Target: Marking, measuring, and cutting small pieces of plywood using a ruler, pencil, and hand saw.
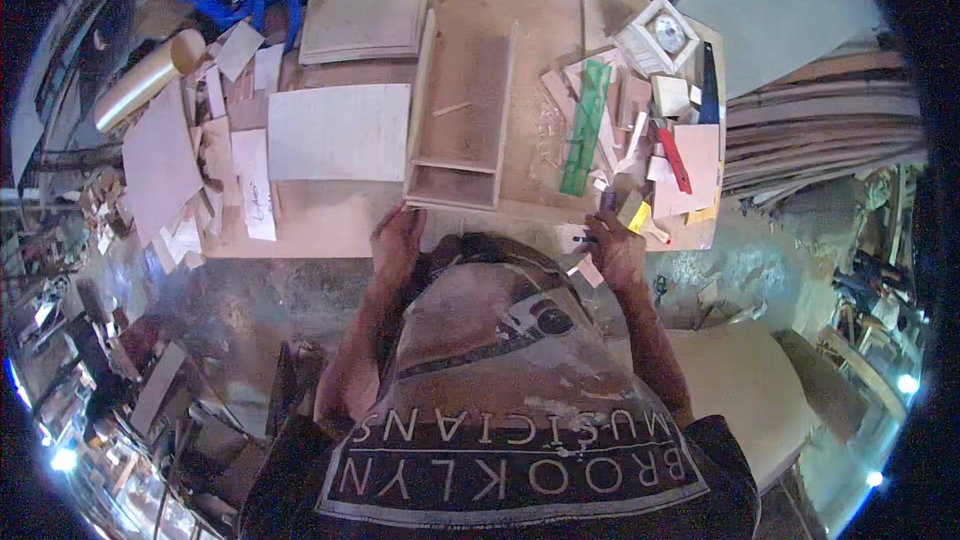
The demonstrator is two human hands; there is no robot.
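A person in a printed shirt stood close against a wooden workbench, both hands at its near edge. The left hand was at the near left corner of an open wooden box, fingers curled; I could not tell whether they pinched the wood. The box stretched away from that hand, its crosswise divider just beyond the grip and a loose wood sliver farther inside. To the right of the box and apart from it, the right hand was bent at the bench edge beside a small dark object; whether the fingers closed on that was unclear to me. Ahead of the right hand lay a green ruler-like strip, a red strip-shaped tool and, farthest off, a hexagonal wooden frame around a round dial. Ahead and left of the left hand, a pale rectangular panel lay just beside the box.
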